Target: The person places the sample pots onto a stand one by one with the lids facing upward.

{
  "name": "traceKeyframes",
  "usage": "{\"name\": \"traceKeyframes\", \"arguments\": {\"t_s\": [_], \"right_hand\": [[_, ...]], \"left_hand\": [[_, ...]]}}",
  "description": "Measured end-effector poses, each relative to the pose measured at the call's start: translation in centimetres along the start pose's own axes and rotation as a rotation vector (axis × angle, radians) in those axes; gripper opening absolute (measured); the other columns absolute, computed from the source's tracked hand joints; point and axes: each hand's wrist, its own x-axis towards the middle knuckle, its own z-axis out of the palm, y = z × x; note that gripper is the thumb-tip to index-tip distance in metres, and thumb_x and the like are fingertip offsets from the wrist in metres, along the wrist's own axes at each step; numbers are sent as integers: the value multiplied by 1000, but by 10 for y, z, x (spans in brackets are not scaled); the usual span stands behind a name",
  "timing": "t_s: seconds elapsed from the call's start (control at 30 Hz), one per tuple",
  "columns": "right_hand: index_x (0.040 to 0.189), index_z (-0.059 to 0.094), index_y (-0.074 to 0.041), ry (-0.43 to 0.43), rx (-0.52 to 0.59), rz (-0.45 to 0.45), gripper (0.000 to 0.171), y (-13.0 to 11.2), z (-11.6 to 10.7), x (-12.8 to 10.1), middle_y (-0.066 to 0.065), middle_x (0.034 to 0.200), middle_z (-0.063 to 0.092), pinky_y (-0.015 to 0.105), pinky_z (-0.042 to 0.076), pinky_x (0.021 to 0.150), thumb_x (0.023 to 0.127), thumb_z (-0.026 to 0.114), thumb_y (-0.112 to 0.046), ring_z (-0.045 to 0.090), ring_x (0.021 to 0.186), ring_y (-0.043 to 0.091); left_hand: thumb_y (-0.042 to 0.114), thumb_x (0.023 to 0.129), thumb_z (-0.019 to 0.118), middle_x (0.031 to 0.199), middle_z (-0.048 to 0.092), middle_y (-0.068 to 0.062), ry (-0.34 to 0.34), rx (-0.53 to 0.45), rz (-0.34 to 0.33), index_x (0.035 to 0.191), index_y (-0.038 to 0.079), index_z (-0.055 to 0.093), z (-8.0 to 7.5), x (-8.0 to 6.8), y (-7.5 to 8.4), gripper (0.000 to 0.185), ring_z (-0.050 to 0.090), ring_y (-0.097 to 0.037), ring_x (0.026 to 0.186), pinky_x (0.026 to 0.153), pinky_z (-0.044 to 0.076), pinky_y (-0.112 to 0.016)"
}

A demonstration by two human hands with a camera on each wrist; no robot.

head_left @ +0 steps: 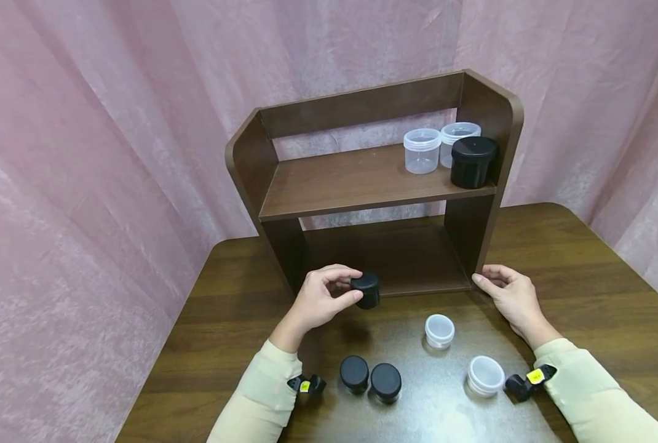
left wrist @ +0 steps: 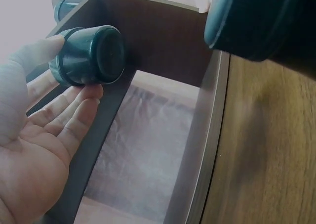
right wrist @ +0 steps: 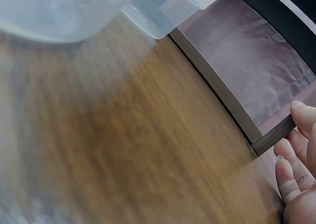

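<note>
Between thumb and fingers, my left hand (head_left: pixel 319 296) pinches a small black jar (head_left: pixel 366 291) in the air, just in front of the shelf's lower opening. The left wrist view shows that jar (left wrist: pixel 94 55) from its base, its ribbed lid toward the palm. My right hand (head_left: pixel 513 301) grips the lower front edge of the right side panel of the brown wooden shelf (head_left: pixel 362 295). In the right wrist view, the thumb lies on one side of the panel edge (right wrist: pixel 276 134) and the fingers on the other.
Two black-lidded jars (head_left: pixel 354 373) stand side by side on the wooden table (head_left: pixel 235 307). A small clear jar (head_left: pixel 439 331) and another clear jar (head_left: pixel 485 375) stand toward the right. On the upper shelf's right end are two clear jars (head_left: pixel 422 151) and a larger black jar (head_left: pixel 473 163).
</note>
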Motion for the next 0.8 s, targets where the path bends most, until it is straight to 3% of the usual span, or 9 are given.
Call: {"name": "traceKeyframes", "arguments": {"t_s": [0.5, 0.67, 0.8], "right_hand": [[117, 63, 4, -12, 9, 5, 44, 0, 0, 2, -7, 97, 64, 9, 46, 68, 89, 71, -29, 56, 83, -7], [116, 62, 4, -8, 13, 10, 44, 1, -1, 1, -12, 95, 64, 8, 46, 67, 89, 71, -29, 56, 83, -8], [116, 62, 4, -4, 23, 4, 44, 3, 0, 1, -16, 93, 63, 8, 46, 68, 89, 71, -29, 56, 83, -8]], "left_hand": [[-4, 81, 73, 104, 66, -20, 28, 0, 25, 107, -7, 67, -3, -1, 4, 27, 67, -30, 86, 78, 56, -46], [-4, 80, 73, 101, 67, -20, 29, -4, 40, 106, -7, 66, -4, 3, 9, 27, 67, -31, 85, 76, 55, -49], [-5, 80, 74, 102, 67, -20, 15, 6, 65, 106, -8, 66, -4, 11, 18, 27, 68, -32, 84, 66, 56, -48]]}}
